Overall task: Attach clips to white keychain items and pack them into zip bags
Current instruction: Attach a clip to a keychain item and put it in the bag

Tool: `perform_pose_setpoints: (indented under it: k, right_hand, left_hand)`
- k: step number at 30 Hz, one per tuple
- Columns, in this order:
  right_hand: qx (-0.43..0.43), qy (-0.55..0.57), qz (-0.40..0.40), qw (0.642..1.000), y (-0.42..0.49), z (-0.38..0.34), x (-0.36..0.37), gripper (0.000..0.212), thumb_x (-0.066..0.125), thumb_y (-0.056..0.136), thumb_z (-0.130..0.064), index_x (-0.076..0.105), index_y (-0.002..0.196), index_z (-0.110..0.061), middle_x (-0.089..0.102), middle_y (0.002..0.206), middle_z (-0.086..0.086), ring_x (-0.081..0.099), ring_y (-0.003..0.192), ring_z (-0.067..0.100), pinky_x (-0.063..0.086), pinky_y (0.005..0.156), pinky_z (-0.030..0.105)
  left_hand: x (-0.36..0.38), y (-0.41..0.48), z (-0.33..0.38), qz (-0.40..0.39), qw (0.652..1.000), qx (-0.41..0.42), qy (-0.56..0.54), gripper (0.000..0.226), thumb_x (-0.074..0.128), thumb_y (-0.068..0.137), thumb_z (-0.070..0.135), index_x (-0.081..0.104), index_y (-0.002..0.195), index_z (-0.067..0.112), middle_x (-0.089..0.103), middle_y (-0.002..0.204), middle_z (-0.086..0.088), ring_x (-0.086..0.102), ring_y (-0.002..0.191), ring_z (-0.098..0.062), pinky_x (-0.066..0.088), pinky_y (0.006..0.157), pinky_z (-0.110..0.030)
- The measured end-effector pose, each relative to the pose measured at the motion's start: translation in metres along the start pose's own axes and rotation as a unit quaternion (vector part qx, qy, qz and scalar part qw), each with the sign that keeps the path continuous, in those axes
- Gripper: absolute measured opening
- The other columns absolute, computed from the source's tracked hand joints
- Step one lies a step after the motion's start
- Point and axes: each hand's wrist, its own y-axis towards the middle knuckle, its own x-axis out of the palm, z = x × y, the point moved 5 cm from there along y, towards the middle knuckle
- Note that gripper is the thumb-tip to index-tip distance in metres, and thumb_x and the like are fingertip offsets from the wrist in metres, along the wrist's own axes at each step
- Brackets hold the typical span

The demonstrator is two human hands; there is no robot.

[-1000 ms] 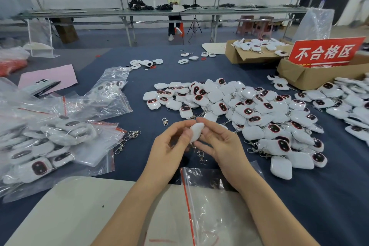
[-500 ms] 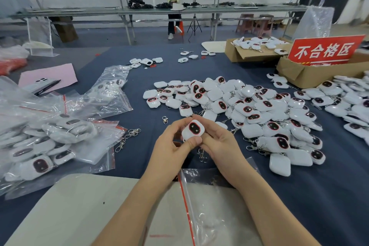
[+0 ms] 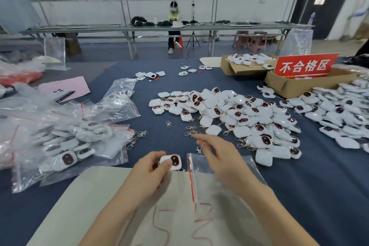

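My left hand [image 3: 148,171] grips one white keychain item [image 3: 173,162] with a dark red-rimmed window, holding it just left of an empty zip bag [image 3: 223,177] with a red seal strip. My right hand [image 3: 217,156] hovers blurred above that bag, fingers stretched toward loose metal clips [image 3: 190,132] on the blue cloth; it holds nothing I can see. A big heap of white keychain items [image 3: 235,114] lies beyond the hands.
Filled zip bags [image 3: 65,142] pile up at the left. More clips [image 3: 137,138] lie beside them. A cream board [image 3: 85,205] lies under my arms. Cardboard boxes [image 3: 295,84] with a red sign [image 3: 305,66] stand at the back right, with another heap [image 3: 343,114] at the right.
My hands have separated. The left one has brought the keychain item down toward the zip bag, and the right one has let go and swung out toward the clips.
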Motion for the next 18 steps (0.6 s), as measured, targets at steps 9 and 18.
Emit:
perform_pose_setpoints:
  k: [9, 18]
  right_hand:
    - [0.037, -0.035, -0.003, 0.999, -0.014, 0.024, 0.018, 0.026, 0.050, 0.104, -0.032, 0.065, 0.125, -0.036, 0.067, 0.114, -0.017, 0.060, 0.107, 0.003, 0.045, 0.093, 0.021]
    - [0.051, 0.036, -0.018, 0.998, -0.015, 0.019, 0.011, 0.024, 0.056, 0.101, -0.024, 0.068, 0.120, -0.033, 0.065, 0.108, -0.007, 0.057, 0.100, 0.001, 0.042, 0.087, 0.011]
  left_hand:
    - [0.028, -0.028, 0.020, -0.100, 0.995, 0.010, 0.020, 0.010, 0.064, 0.098, 0.019, 0.066, 0.107, 0.018, 0.066, 0.072, 0.001, 0.053, 0.055, -0.010, 0.042, 0.051, -0.019]
    - [0.037, -0.033, 0.022, -0.001, 0.991, 0.051, 0.124, 0.007, 0.065, 0.095, 0.038, 0.059, 0.095, 0.033, 0.070, 0.086, 0.012, 0.060, 0.070, 0.002, 0.043, 0.059, -0.017]
